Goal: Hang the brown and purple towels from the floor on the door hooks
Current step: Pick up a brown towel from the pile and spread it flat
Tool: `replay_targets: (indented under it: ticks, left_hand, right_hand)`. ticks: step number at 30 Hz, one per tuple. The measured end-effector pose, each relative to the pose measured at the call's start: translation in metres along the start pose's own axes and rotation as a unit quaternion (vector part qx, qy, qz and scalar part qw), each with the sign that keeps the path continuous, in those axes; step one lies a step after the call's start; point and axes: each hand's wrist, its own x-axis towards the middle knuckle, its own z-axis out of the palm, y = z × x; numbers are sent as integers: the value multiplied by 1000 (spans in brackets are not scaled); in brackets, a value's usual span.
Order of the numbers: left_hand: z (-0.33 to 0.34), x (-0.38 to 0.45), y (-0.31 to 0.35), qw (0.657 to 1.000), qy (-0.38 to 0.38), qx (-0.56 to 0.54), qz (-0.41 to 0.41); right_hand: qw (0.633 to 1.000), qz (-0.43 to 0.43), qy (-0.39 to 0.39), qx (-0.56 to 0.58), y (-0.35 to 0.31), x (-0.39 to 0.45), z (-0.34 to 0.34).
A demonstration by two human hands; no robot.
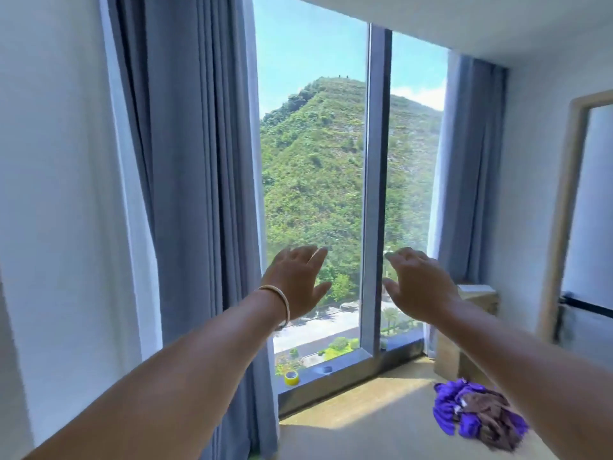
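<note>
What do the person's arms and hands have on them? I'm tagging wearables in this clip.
Both forearms are bare, with no sleeves in view. The left hand has a thin, pale bangle around its wrist. The right hand shows no glove, watch or ring that I can make out.

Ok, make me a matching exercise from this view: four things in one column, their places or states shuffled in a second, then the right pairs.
Things
1. left hand
2. purple towel
3. yellow tape roll
4. brown towel

Places or states
A. on the window ledge
B. raised, fingers spread, holding nothing
C. heaped on the floor, partly under another cloth
D. lying on top of the heap

Pairs: 1-B, 2-C, 3-A, 4-D
</note>
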Motion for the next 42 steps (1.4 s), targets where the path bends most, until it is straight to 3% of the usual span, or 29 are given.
replay_targets:
  ticks: [10, 16, 22, 28, 32, 42]
  left_hand:
    - [35, 68, 98, 975, 40, -153, 155]
    - [45, 57, 172, 941, 31, -253, 221]
    - [49, 27, 236, 919, 20, -272, 284]
    - [53, -16, 294, 890, -32, -347, 293]
    - [57, -32, 331, 886, -45, -348, 304]
    - [65, -32, 422, 892, -78, -377, 236]
  right_hand:
    - [972, 209, -2, -105, 79, -87, -47]
    - [941, 316, 4, -118, 86, -163, -69]
    - [907, 395, -22, -146, 86, -230, -85]
    - [886, 449, 31, -110, 82, -291, -90]
    - [873, 474, 16, -118, 94, -329, -81]
    - [862, 499, 25, -84, 193, -386, -81]
